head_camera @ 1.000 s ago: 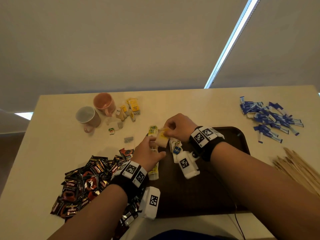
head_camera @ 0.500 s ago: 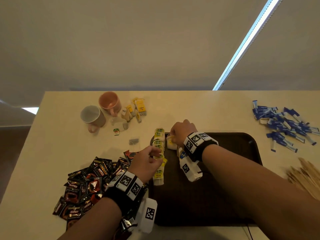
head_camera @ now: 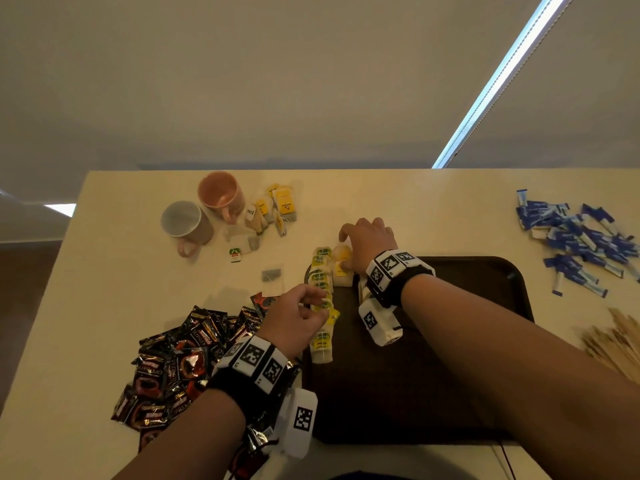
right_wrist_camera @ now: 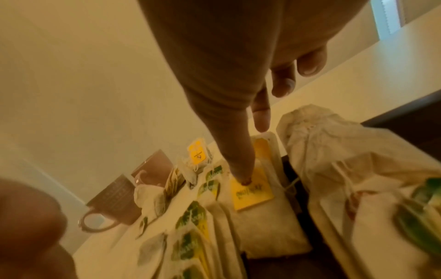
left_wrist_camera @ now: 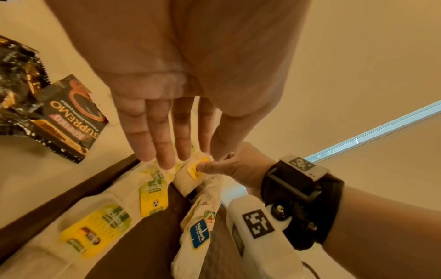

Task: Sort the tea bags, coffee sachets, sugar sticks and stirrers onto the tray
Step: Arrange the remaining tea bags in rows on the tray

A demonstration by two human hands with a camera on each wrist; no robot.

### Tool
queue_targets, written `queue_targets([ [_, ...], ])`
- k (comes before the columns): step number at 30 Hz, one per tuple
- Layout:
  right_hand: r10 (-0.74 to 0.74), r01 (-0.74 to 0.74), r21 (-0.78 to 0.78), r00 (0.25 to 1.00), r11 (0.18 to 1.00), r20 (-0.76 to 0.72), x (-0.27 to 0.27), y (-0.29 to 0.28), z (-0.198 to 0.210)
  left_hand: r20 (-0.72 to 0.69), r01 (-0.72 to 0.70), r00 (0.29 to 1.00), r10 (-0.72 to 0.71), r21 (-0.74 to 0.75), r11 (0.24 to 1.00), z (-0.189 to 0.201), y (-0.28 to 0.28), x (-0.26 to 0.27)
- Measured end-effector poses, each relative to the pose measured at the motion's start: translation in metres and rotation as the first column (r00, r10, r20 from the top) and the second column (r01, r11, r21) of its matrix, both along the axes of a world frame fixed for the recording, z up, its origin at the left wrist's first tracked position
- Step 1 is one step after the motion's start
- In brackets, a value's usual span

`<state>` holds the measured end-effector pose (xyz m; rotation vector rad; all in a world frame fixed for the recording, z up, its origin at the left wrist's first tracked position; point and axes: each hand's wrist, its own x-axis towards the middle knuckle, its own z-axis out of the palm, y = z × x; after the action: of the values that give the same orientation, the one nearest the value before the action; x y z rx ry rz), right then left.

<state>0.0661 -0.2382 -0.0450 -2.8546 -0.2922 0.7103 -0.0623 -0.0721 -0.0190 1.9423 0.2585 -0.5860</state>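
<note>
Cream worktop (head_camera: 104,306) with brown tray (head_camera: 467,341) at lower centre: left hand (head_camera: 294,320), fingers extended, touches the green-tagged tea bags (head_camera: 322,306) rowed along the tray's left edge, while right hand (head_camera: 370,244), grip relaxed and unclosed, presses a yellow-tagged tea bag (right_wrist_camera: 250,190) beside them.

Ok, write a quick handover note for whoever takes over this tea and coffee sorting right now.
Left hand: fingers on the green-tag tea bag row at the tray left edge.
Right hand: thumb pressing a yellow-tag tea bag.
Done: some tea bags on tray.
Left: loose tea bags by the mugs, coffee sachets, sugar sticks, stirrers, all on the table.
</note>
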Motion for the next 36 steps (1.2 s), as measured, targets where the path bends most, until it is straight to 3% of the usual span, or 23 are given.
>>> queue_targets([
  [3,-0.046,0.046,0.066,0.999,0.997,-0.010,-0.002,-0.004,0.001,-0.003,-0.003,1.000,0.003,-0.006,1.000,-0.001,0.001,0.001],
  [11,-0.074,0.070,0.047,0.992,0.996,0.104,-0.017,-0.008,-0.004,-0.009,0.006,1.000,-0.006,-0.005,1.000,-0.003,0.000,-0.001],
  [26,-0.116,0.115,0.117,0.993,0.986,0.000,-0.012,-0.011,0.002,-0.015,-0.034,0.999,0.034,0.015,0.999,-0.012,0.006,0.000],
  [30,-0.114,0.110,0.204,0.994,0.973,0.005,-0.007,-0.002,0.014,-0.024,-0.056,0.998,0.056,0.028,0.998,-0.015,0.010,0.005],
  [33,-0.025,0.038,0.232,0.998,0.972,-0.057,0.016,0.015,0.035,-0.037,-0.086,0.996,0.087,0.017,0.996,-0.015,0.011,0.008],
  [36,0.140,-0.127,0.134,0.985,0.983,-0.097,0.050,0.037,0.055,-0.034,-0.102,0.994,0.102,0.011,0.995,-0.015,0.014,0.012],
])
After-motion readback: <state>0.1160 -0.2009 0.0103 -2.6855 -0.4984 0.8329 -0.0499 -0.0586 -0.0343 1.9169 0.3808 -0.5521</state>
